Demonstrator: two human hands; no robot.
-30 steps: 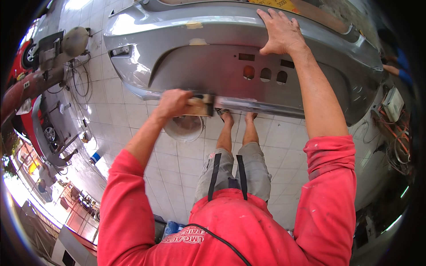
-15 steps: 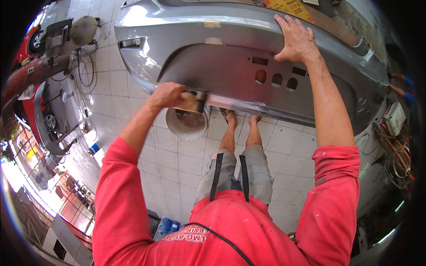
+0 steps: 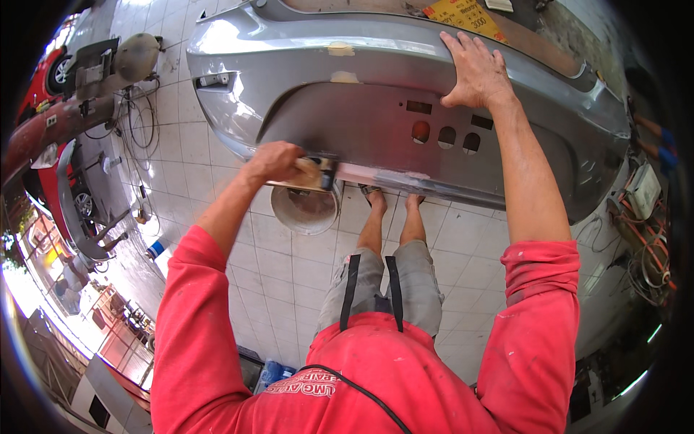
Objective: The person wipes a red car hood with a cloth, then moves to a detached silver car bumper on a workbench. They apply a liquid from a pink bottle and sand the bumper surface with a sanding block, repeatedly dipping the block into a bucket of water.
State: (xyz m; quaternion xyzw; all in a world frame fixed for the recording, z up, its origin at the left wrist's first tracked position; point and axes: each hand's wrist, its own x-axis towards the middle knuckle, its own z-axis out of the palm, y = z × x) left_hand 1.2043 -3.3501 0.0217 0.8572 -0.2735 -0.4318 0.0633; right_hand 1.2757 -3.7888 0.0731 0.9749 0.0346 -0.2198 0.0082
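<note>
A silver-grey car bumper (image 3: pixel 376 69) lies across the upper half of the view, with a matte, dulled middle panel and several cut-outs. Two small yellowish filler patches show on it. My left hand (image 3: pixel 278 163) is closed round a tan sanding block (image 3: pixel 312 175) with a dark end, slightly smeared by motion. The block is at the bumper's near lower edge, beside a pale pinkish-white strip (image 3: pixel 376 176). My right hand (image 3: pixel 477 72) rests on the bumper's upper right part, fingers spread, holding nothing.
A whitish bucket (image 3: pixel 307 210) stands on the tiled floor below my left hand. A yellow sandpaper packet (image 3: pixel 466 18) lies beyond the bumper. Hoses and cables (image 3: pixel 647 253) are heaped at right; a stand (image 3: pixel 134 58) and cables are at left. Another person's arm (image 3: pixel 654 137) shows at far right.
The bumper's upper part and my right hand sit slightly lower and further left in the picture. My left hand stays near the same edge with the sanding block, slightly lower.
</note>
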